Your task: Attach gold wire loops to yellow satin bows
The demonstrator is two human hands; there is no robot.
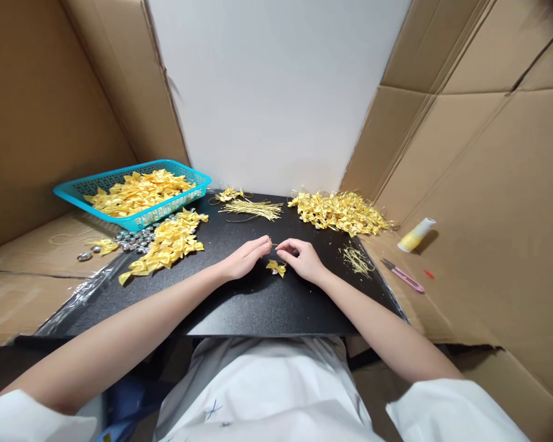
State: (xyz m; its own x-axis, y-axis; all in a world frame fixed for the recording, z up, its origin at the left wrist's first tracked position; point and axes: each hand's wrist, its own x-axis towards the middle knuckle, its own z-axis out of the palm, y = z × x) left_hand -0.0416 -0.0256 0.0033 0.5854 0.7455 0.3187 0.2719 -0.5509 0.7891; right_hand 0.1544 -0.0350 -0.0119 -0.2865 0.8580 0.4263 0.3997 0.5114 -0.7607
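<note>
A person in white sleeves works a thin gold cord (274,245) between two bare hands at a black bench (239,310). The right hand (301,258) has its thumb and forefinger brought together in a grip on the cord; the left hand (249,256) holds its fingers close together, the cord at their tips, though with the thumb hidden one cannot tell whether that grip is closed. Just on the near side of the cord, between the hands, sits a yellow ribbon bow (275,267) with a silvery bead. At left, a turquoise basket (141,221) brims with yellow bows, more of them in a loose pile (172,241) beside silvery beads (136,240). On the far side lies a bundle of gold cords (253,209); at far right, a heap of corded bows (338,212). Cord clippings (358,262) lie nearer on the right, with pink-handled snips (404,276) and a spool of yellow thread (416,235) on the cardboard (447,313) beyond.
</note>
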